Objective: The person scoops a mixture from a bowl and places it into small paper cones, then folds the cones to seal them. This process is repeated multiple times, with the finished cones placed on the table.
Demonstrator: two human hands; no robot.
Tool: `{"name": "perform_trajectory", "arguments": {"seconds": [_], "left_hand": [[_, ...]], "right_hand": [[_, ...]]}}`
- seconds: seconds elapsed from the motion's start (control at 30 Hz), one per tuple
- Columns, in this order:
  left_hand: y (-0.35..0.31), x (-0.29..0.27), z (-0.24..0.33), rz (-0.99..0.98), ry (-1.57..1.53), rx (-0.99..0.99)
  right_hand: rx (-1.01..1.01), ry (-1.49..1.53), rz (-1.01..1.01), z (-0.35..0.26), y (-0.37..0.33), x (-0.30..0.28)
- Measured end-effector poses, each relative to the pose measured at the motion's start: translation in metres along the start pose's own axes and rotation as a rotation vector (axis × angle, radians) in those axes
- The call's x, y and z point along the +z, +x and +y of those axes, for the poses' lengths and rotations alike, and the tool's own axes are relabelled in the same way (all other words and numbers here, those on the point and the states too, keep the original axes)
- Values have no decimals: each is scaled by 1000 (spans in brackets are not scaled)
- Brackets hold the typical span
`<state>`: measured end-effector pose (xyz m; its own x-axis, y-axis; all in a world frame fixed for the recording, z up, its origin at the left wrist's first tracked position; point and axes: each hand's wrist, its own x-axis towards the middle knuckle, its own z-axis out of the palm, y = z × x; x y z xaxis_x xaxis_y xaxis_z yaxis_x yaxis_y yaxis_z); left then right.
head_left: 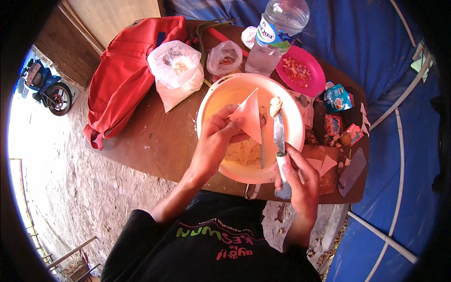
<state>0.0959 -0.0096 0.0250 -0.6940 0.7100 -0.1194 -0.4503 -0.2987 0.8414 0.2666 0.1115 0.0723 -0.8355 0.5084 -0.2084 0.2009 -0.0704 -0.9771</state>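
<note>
My left hand (220, 130) pinches a pale triangular sheet (251, 115), folded flat or cone-like, above a large cream plastic basin (203, 115). Closed round the white handle of a knife (279, 134), my right hand (301, 181) holds the blade pointing up and away over the basin's right side. A lump of tan paste (276, 106) clings to the blade's tip, a short way right of the sheet. Inside the basin lie a spoon-like metal utensil (262, 155) and a smear of yellowish mixture (242, 152). My left hand hides part of the basin's left wall.
Behind the basin stand a large water bottle (263, 58), a pink plate (319, 84) of chopped food and clear bags, one holding white powder (176, 91). Red fabric (122, 75) covers the table's left. Sachets (339, 97), a board (331, 182) and pale scraps lie right, beside a blue tarp.
</note>
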Motion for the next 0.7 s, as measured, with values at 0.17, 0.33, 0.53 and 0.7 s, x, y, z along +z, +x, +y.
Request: {"name": "perform_trajectory", "arguments": {"seconds": [0.17,0.33,0.53,0.7], "left_hand": [[1,14,-9,15,-32,49],[-5,24,-13,11,68,131],[-4,26,-15,27,95,138],[3,6,-4,-87,60,-18]], "right_hand": [[-31,-53,1,1,-7,20],[-110,-155,68,8,-3,28],[-303,-408,123,18,4,29],[-345,-589,168,19,-1,32]]}}
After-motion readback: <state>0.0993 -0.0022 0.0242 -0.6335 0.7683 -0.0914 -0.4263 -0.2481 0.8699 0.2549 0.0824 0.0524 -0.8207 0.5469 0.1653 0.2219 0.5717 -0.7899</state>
